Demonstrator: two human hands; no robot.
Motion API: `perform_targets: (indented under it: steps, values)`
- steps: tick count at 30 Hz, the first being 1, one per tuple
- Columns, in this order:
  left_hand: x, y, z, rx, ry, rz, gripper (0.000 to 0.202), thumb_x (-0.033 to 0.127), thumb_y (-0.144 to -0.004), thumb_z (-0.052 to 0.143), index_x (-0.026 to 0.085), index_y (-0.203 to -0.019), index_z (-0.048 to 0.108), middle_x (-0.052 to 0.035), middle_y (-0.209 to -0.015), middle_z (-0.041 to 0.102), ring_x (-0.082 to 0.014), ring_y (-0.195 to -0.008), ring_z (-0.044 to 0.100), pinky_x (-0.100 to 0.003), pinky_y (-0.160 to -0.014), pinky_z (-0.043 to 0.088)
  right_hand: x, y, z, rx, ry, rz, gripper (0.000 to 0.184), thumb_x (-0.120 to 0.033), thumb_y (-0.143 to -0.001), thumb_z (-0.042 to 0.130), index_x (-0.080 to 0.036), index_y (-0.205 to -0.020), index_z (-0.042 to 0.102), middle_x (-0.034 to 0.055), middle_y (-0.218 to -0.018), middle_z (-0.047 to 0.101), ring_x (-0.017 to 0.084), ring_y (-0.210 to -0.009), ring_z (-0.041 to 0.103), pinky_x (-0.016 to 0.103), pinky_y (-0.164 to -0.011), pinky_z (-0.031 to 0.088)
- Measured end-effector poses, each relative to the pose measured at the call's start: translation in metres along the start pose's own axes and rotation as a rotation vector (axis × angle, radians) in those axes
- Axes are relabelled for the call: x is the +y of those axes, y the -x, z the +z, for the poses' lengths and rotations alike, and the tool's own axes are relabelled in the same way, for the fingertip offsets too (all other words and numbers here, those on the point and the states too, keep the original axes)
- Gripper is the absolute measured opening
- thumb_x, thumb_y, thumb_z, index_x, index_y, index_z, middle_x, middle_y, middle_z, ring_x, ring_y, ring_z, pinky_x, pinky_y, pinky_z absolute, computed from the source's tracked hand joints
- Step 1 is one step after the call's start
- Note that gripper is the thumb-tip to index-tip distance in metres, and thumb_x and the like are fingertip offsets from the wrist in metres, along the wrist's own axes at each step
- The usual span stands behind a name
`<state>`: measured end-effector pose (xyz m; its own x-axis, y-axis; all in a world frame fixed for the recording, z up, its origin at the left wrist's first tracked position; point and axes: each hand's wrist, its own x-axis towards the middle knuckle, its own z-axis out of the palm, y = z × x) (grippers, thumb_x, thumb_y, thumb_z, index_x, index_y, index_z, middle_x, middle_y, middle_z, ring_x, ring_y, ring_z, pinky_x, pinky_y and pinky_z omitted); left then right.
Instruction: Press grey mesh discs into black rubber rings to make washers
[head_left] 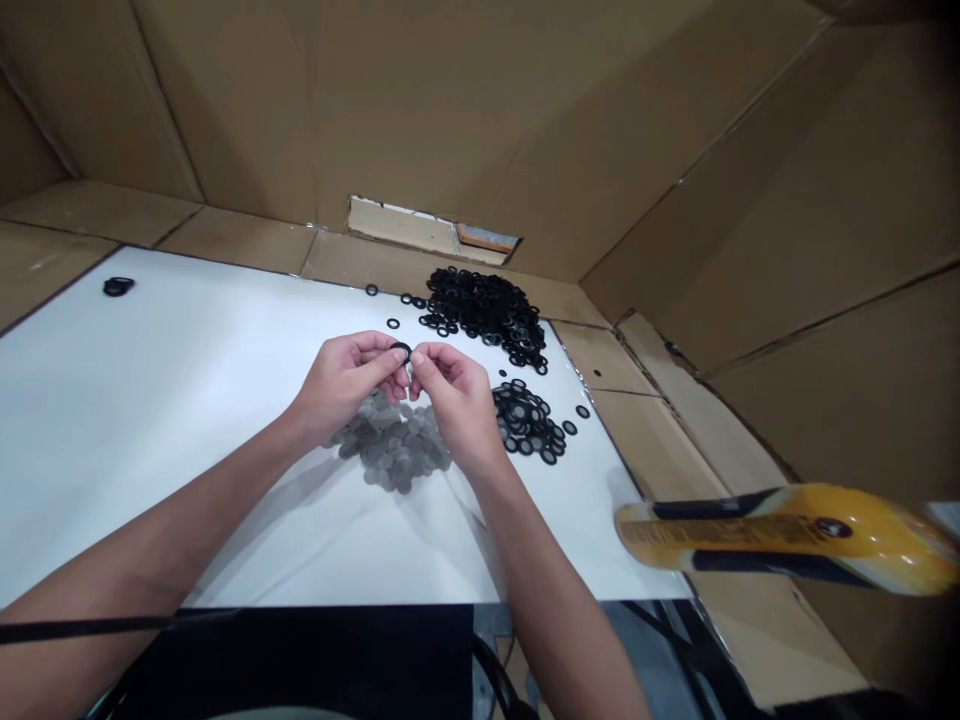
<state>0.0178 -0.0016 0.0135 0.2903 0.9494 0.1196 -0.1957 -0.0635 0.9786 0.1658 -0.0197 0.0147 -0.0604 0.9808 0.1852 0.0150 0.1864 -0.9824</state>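
Over the white table, a small black ring (403,348) is pinched between the thumb and fingers of my left hand (349,375). My right hand (456,392) closes its thumb and forefinger at the ring's right edge; whether a small disc is also between these fingertips is hidden. Below both hands lies a loose heap of thin grey translucent discs (397,450). Beside my right wrist is a smaller pile of black rings with grey centres (529,425). Further back stands a big heap of plain black rings (480,310).
A yellow bottle (750,535) with dark bands stands at the table's right edge. A small black object (118,287) lies at the white tabletop's (187,350) far left corner. Cardboard walls (465,100) enclose the back and right, with a cut slot (405,228) behind the table.
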Motion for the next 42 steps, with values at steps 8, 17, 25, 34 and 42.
perform_targets:
  steps: [8, 17, 25, 34, 42]
  values:
    - [0.0005, -0.0009, -0.0023, -0.005, -0.091, -0.048, 0.02, 0.033, -0.08, 0.073, 0.014, -0.084, 0.068, -0.0037, -0.071, 0.071, -0.0154, -0.064, 0.066, -0.026, -0.061, 0.052, -0.0022, -0.0005, -0.0002, 0.081, 0.015, 0.035, 0.021, -0.038, -0.086, 0.065, -0.017, -0.084, 0.063, -0.0016, -0.072, 0.059, 0.012, -0.063, 0.053, 0.025, -0.063, 0.046]
    - [-0.0025, -0.0022, -0.0037, 0.069, -0.126, -0.039, 0.022, 0.035, -0.08, 0.073, 0.014, -0.085, 0.069, -0.0015, -0.071, 0.066, -0.0135, -0.062, 0.06, -0.025, -0.06, 0.051, 0.0001, -0.0016, -0.0031, 0.077, 0.019, 0.064, 0.02, -0.037, -0.084, 0.067, -0.017, -0.086, 0.066, -0.0005, -0.073, 0.063, 0.013, -0.065, 0.058, 0.026, -0.066, 0.047]
    - [-0.0049, -0.0027, -0.0028, 0.004, -0.137, -0.045, 0.021, 0.036, -0.083, 0.069, 0.015, -0.081, 0.068, -0.0004, -0.068, 0.065, -0.0127, -0.059, 0.059, -0.024, -0.059, 0.048, -0.0006, 0.0002, -0.0023, 0.026, 0.017, 0.085, 0.022, -0.038, -0.082, 0.068, -0.017, -0.08, 0.063, -0.001, -0.065, 0.061, 0.013, -0.062, 0.056, 0.026, -0.063, 0.045]
    - [-0.0042, -0.0003, -0.0026, -0.04, -0.082, -0.042, 0.02, 0.034, -0.084, 0.069, 0.015, -0.082, 0.069, -0.0009, -0.066, 0.066, -0.0135, -0.061, 0.06, -0.025, -0.062, 0.05, 0.0022, 0.0006, -0.0054, 0.039, -0.035, 0.097, 0.022, -0.036, -0.077, 0.074, -0.016, -0.077, 0.065, -0.0007, -0.064, 0.062, 0.013, -0.059, 0.056, 0.026, -0.062, 0.045]
    - [-0.0062, -0.0002, 0.0003, 0.077, -0.142, -0.051, 0.023, 0.037, -0.081, 0.074, 0.015, -0.082, 0.069, -0.0002, -0.066, 0.066, -0.0129, -0.059, 0.06, -0.024, -0.059, 0.048, 0.0025, 0.0011, -0.0026, 0.116, 0.068, 0.077, 0.018, -0.032, -0.079, 0.071, -0.015, -0.078, 0.066, 0.001, -0.065, 0.063, 0.014, -0.059, 0.058, 0.026, -0.059, 0.046]
